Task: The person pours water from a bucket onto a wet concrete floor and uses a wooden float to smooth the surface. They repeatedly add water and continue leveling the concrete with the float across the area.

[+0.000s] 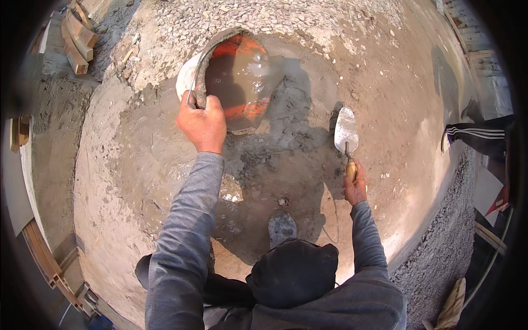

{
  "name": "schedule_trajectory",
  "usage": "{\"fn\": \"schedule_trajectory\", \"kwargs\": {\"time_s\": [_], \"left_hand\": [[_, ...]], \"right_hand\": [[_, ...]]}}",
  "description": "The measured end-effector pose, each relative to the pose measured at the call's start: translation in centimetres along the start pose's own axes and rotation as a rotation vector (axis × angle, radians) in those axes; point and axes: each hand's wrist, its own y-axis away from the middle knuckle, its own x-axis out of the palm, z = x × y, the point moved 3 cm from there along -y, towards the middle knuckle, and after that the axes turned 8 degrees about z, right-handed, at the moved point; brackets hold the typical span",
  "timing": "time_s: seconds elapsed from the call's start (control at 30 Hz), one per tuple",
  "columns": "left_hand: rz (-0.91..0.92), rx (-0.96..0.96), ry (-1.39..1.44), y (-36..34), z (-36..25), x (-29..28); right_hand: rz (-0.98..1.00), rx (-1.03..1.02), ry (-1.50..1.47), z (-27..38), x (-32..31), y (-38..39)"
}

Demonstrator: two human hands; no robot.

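Observation:
My left hand (202, 125) is closed on the rim and wire handle of a bucket (187, 77), white outside and orange inside, with grey mortar caked along its lip. The bucket is tipped over to the right. Murky brown water (254, 74) fills its mouth and spreads onto the wet ground beside it. Off to the right, my right hand (356, 182) grips a pointing trowel (346, 129) by its wooden handle. The trowel's blade, smeared with grey, points away from me above the ground and casts a shadow to its left.
Wet grey mortar (148, 126) covers the ground around the bucket. Gravel (275, 16) lies at the far side. Wood offcuts (80, 41) are piled at far left. Another person's leg (478, 132) in striped dark trousers shows at right. My shoe (282, 226) stands at near centre.

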Motion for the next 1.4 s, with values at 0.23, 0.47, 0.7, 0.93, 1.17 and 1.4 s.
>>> {"fn": "schedule_trajectory", "kwargs": {"time_s": [0.23, 0.47, 0.7, 0.93, 1.17, 1.4], "left_hand": [[-0.044, -0.145, 0.276, 0.0, 0.2, -1.0], [-0.110, -0.426, 0.397, 2.7, 2.3, -15.5], [-0.386, -0.574, 0.295, 9.4, 6.2, -40.6], [-0.603, -0.716, 0.437, 15.8, 7.7, -48.4], [-0.646, -0.637, 0.492, 18.2, 5.8, -51.8], [-0.782, -0.634, 0.487, 20.2, 3.1, -52.6]], "right_hand": [[-0.025, -0.586, 0.560, 0.2, 3.8, 1.6], [-0.123, -0.443, 0.881, 9.7, 0.3, -17.3], [0.034, -0.074, -0.151, 6.1, 1.9, -18.0], [0.111, -0.137, -0.246, 18.7, 9.7, -20.3], [0.424, -0.336, 0.188, 27.4, 29.1, -15.3], [0.748, -0.501, 0.428, 31.4, 46.6, -5.6]]}}
